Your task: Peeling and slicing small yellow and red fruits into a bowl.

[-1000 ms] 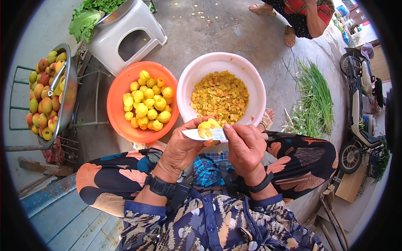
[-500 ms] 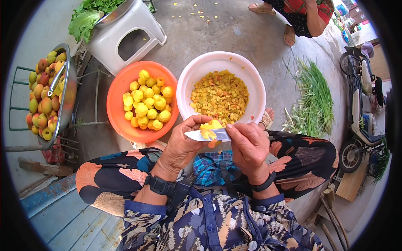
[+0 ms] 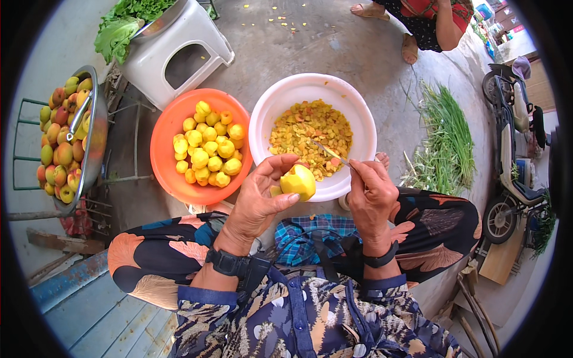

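My left hand is closed around a mostly peeled yellow fruit in front of the pale pink basin. My right hand grips a small knife, its blade angled up-left over the yellow and orange peelings in that basin. To the left, an orange basin holds several peeled yellow fruits.
A metal bowl of unpeeled fruit stands at far left, leafy greens by a white stool behind. Long green stalks lie right, near a scooter. Another person's foot and leg are at upper right.
My right hand has moved right and up with the knife, away from the fruit; the blade now points over the peelings. The fruit in my left hand shows more clearly.
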`<state>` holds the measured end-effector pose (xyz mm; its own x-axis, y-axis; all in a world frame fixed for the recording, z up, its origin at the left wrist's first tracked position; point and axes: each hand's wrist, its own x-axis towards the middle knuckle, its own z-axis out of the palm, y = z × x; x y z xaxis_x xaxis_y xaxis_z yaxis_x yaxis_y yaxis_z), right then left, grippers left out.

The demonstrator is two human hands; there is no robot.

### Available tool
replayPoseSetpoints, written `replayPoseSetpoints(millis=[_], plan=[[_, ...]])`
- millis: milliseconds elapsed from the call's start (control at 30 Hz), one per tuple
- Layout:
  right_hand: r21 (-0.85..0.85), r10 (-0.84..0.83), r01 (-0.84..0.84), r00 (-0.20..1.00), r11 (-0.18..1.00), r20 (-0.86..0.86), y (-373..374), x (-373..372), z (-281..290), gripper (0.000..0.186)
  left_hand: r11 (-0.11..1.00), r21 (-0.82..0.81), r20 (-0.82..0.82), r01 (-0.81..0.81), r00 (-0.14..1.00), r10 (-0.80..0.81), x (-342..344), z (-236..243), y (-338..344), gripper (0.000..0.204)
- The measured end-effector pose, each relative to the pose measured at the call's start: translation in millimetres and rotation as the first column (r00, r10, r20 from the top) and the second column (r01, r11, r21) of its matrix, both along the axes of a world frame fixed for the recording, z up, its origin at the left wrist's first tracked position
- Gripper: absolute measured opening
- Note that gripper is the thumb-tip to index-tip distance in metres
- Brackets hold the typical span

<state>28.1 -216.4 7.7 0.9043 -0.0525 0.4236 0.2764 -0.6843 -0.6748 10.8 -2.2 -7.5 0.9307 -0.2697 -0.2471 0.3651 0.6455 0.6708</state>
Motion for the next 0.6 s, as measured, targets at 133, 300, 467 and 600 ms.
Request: replayPoseSetpoints(millis=[133, 300, 467, 600], plan=[[-0.046, 0.019, -0.017, 0.998, 0.999, 0.053, 1, 0, 0, 0.019, 0.912, 0.402, 0.184, -0.079, 0.983, 0.004, 11, 3, -9, 0.067], [0.043, -0.005, 0.001, 0.997, 0.999, 0.076, 2, 0, 0, 0.018, 0.588, 0.73, 0.507, -0.349, 0.853, -0.124, 22, -1, -30, 0.065], [0.111, 0.002, -0.006, 0.999, 0.994, 0.037, 0, -1, -2, 0.018, 0.768, 0.537, 0.386, -0.349, 0.911, 0.144, 29, -19, -28, 0.063], [0.151, 0.127, -0.119, 0.991, 0.981, -0.043, 4, -4, -6, 0.017, 0.954, -0.039, -0.155, -0.297, 0.945, 0.288, 31, -26, -7, 0.051]])
